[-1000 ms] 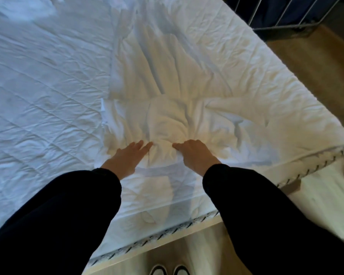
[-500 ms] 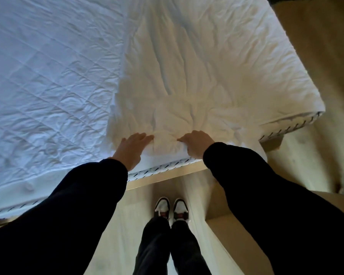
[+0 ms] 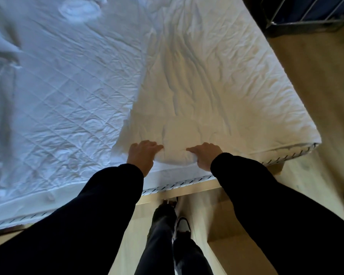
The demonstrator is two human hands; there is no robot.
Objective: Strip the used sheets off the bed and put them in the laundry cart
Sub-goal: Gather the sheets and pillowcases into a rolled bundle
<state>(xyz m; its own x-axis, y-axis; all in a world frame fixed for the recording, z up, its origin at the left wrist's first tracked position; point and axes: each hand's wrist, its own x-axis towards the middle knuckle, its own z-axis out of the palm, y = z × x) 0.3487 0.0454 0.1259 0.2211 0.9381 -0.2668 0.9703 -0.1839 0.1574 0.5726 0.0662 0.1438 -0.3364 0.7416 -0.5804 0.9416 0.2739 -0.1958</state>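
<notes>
Sheet (image 3: 177,135) bunch now sits at the bed (image 3: 68,100) edge, dragged nearer than a second ago. Stripping is judged nearly done (cart (image 3: 306,14) stands top right, well apart). Left hand (image 3: 141,155) and right hand (image 3: 206,155) both curl their fingers into the bunch, gripping it.
</notes>
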